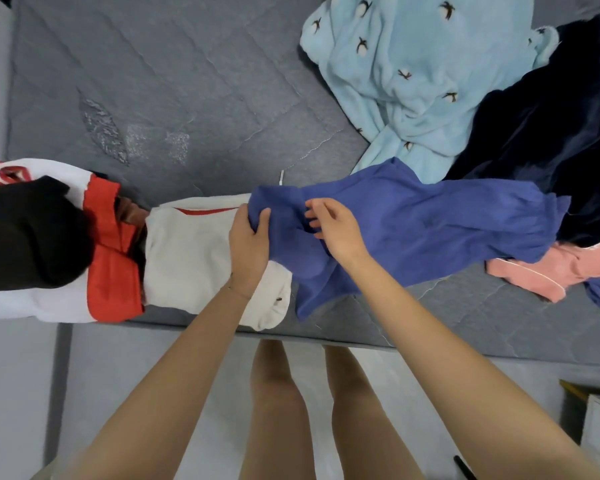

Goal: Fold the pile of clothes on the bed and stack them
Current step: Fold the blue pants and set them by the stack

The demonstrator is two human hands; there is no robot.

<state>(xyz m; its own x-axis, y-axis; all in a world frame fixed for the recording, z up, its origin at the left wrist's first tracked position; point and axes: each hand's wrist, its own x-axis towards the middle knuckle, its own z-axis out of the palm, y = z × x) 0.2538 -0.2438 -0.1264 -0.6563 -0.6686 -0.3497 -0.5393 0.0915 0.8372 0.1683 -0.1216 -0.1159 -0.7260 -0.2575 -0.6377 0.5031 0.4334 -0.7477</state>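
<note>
Blue garment [413,223] bunched in left hand [248,240] grip over bed [187,81] edge; right hand [338,230] fingers [317,203] loosely spread, touching cloth.

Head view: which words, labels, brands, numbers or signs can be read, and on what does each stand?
No text can be read.
The red and white garment: a curved red mark, no letters visible.
The white garment: a small dark tag, too small to read.
The light blue garment: bird shapes only, no words.

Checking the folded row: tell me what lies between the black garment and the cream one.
Head view: a red-and-white garment lies between the black garment and the cream garment.
</note>
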